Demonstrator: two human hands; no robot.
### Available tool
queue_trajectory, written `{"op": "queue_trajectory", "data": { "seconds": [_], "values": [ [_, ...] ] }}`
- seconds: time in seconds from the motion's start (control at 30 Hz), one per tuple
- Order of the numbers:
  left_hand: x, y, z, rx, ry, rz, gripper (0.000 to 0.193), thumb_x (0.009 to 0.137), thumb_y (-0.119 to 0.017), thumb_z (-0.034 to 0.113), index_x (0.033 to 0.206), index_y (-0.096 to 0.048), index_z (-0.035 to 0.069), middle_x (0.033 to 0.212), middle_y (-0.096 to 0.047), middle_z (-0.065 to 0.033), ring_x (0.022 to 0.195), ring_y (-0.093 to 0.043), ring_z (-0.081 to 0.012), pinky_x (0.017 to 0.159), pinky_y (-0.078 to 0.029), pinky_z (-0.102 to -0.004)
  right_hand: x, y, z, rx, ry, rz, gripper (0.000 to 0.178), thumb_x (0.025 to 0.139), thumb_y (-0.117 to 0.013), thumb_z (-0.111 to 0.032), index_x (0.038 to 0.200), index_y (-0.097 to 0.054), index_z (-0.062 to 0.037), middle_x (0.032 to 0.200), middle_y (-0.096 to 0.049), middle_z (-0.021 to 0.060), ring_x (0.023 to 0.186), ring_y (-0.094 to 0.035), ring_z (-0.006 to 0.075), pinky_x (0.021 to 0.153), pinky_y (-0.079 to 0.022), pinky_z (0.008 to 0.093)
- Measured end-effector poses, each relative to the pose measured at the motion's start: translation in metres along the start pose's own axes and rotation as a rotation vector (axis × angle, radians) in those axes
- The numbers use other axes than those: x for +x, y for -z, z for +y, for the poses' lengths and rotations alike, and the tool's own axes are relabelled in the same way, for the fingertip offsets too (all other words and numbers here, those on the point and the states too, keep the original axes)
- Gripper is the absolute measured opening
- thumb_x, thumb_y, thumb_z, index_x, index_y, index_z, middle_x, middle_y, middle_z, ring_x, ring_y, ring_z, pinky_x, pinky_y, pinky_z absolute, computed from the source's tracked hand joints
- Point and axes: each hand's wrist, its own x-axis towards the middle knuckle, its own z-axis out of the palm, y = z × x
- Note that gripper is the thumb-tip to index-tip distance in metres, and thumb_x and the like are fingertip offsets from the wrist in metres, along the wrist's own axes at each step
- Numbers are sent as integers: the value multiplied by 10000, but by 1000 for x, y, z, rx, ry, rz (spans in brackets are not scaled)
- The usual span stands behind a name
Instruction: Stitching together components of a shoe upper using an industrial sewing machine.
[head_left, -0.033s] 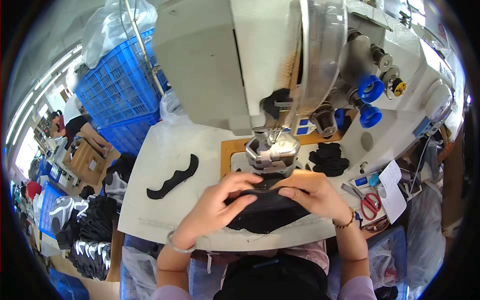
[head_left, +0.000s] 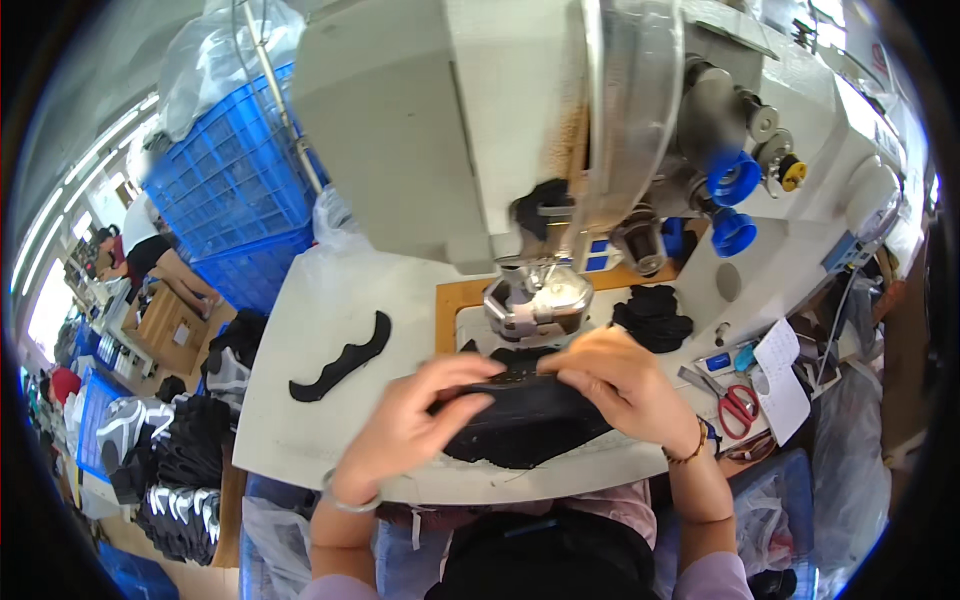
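A black fabric piece (head_left: 525,430) lies on the front of the sewing machine's white table, with its lower part spread toward me. Its upper edge is between my two hands, just in front of the machine's metal presser clamp (head_left: 538,302). My left hand (head_left: 412,412) holds the left end, thumb over the fabric and fingers at the edge. My right hand (head_left: 625,388) pinches the right end between thumb and fingers, slightly blurred. More black fabric shows between my fingers and the clamp. A curved black strip (head_left: 342,360) with a wavy edge lies apart, to the left.
Several small black pieces (head_left: 655,318) are piled right of the clamp. Red-handled scissors (head_left: 738,410) and a white paper sheet (head_left: 782,385) lie at the right. Blue crates (head_left: 240,170) stand at the back left. Dark shoe-like pieces (head_left: 180,450) are heaped at the left.
My fingers have shifted along the fabric's upper edge, the left hand a little leftward and down. More of the fabric by the clamp now shows between them. The view has shifted slightly.
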Motion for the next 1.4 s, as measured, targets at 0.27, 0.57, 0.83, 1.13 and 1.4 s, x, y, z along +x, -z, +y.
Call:
{"op": "queue_trajectory", "data": {
  "seconds": [0.27,0.57,0.83,1.13,1.4],
  "values": [
    [-63,149,-107,441,326,313,186,846,-548,5,1018,-618,13,1054,-625,-108,965,-585,-203,830,-439,-300,-33,61,79,-530,-392,541,175,893,-522,-42,1002,-623,52,916,-634,153,898,-603,308,799,-472,359],
    [-76,144,-166,747,373,223,336,854,-557,36,1188,-594,44,1298,-523,-180,1220,-479,-336,1039,-361,-388,-19,54,181,-751,-583,44,249,855,-583,-92,1068,-570,37,1089,-577,232,1020,-547,409,870,-454,454],
    [21,22,-38,607,4,-141,351,836,-673,304,1058,-668,32,1083,-630,-118,1031,-574,-280,932,-425,-365,-16,59,162,-628,-471,220,366,808,-651,-93,1149,-533,-34,1062,-605,213,992,-551,423,814,-450,488],
    [27,22,-39,554,101,-278,493,775,-731,405,1060,-615,20,1068,-595,-99,1016,-535,-291,923,-409,-373,-11,10,11,-277,-230,265,242,750,-763,-137,908,-618,-23,964,-642,105,753,-633,268,605,-503,337],
    [29,4,-18,72,309,-310,490,776,-774,247,1088,-472,19,1036,-590,-131,1007,-585,-267,866,-444,-361,2,-31,7,-450,233,177,267,729,-759,-136,958,-644,-58,979,-637,66,733,-649,204,592,-523,292]
  ]
}}
